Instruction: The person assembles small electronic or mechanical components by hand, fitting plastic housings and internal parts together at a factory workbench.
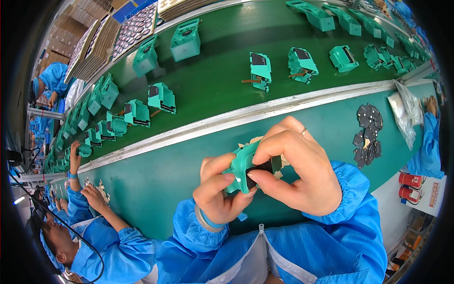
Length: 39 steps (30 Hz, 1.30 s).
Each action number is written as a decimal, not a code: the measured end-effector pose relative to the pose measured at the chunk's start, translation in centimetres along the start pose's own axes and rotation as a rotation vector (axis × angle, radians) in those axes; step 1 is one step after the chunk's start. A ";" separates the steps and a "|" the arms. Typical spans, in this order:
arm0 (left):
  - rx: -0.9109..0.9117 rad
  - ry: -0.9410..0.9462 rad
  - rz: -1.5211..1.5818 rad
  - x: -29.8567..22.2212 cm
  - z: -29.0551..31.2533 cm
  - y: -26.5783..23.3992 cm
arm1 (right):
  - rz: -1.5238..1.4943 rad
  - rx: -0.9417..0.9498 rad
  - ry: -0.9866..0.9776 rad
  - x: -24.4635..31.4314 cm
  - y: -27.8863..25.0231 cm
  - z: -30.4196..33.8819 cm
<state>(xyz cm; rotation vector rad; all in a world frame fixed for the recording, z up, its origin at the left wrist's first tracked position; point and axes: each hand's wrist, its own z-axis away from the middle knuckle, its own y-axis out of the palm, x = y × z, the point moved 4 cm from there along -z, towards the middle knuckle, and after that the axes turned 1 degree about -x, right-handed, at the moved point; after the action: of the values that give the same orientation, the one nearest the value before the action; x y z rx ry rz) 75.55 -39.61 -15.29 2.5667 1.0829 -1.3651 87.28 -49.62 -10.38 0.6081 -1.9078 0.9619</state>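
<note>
Just above the workbench, a green plastic housing (242, 161) is gripped between the thumb and fingers of my left hand (216, 191). My right hand (300, 173) comes in from the right, closed, its thumb and index finger pinching a small black part (261, 171) against the housing's open side. Where that part meets the housing is partly hidden by the fingers. Small pale pieces (279, 174) lie on the bench behind the hands, largely covered by them.
Beyond a metal rail (227, 116), a green conveyor belt (217, 75) carries rows of green housings (260, 71). Flat black parts (369, 135) are heaped at the right, near a clear plastic bag (404, 111). A co-worker (90, 236) sits close on my left; another person's sleeve (428, 146) shows at right.
</note>
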 end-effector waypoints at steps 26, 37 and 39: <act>0.033 0.010 -0.467 0.6 -1.6 -0.9 | -0.488 -0.571 0.127 -6.1 -7.2 -0.1; -0.461 -0.450 0.000 17.1 -4.5 -1.5 | 0.613 -0.614 0.584 -11.5 -17.3 18.2; -0.443 -0.538 0.047 17.9 -3.6 -1.4 | 0.918 -0.442 0.475 -11.4 -16.6 18.2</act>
<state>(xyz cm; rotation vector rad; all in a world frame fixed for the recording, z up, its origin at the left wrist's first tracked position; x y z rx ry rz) 83.90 -27.25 -25.95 1.7651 1.0596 -1.4745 95.81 -73.66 -19.65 -0.7673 -1.8429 1.0356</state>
